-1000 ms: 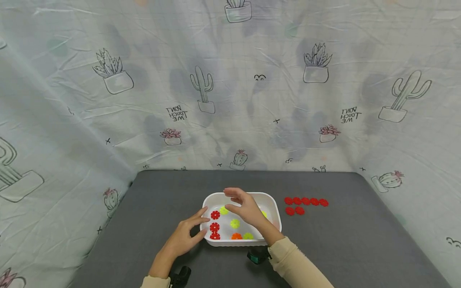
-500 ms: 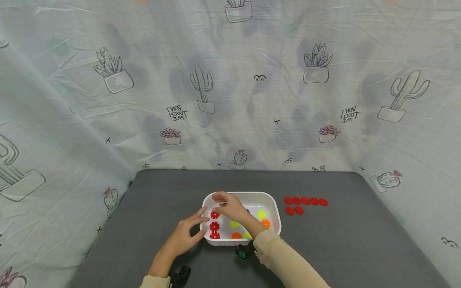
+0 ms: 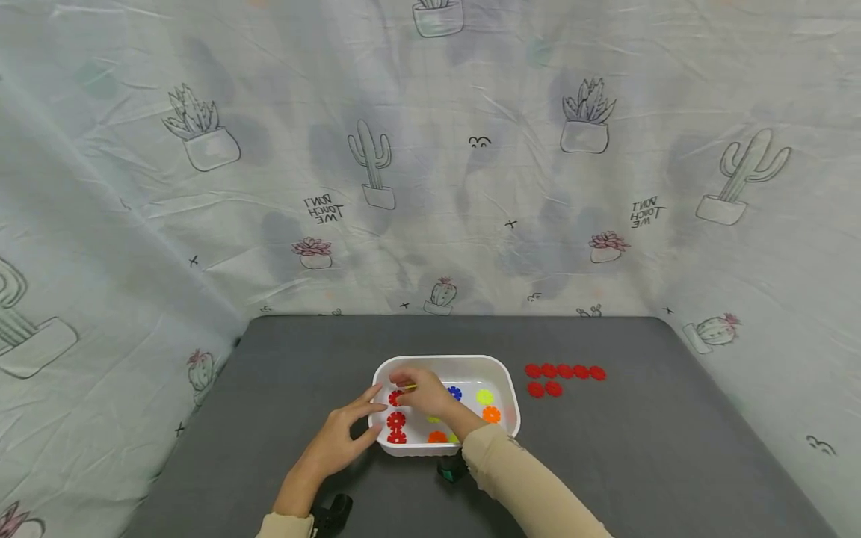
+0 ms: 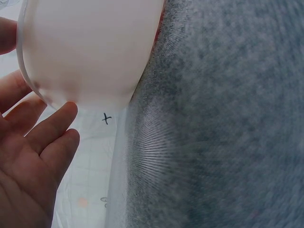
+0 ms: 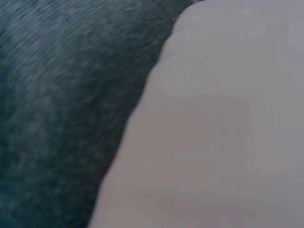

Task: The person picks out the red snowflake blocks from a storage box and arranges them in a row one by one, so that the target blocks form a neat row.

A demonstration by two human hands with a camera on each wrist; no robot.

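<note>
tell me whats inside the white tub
Inside the white tub lie flower-shaped discs: three red, one blue, yellow-green, orange. The right hand reaches in and covers some discs beneath it.

The head view looks forward and down from above the person's seat, taking in the whole grey counter [image 3: 605, 463], the white tub [image 3: 501, 370] near its middle and the printed cloth [image 3: 430, 187] hung behind and to both sides. The left wrist view sits low and very near, just beside the tub's outer wall [image 4: 90, 52], looking along the counter [image 4: 223, 133] toward the cloth. The right wrist view is nearer still and blurred, showing only pale tub wall [image 5: 228, 118] against counter [image 5: 61, 95]. All three views share the tub and the counter
</note>
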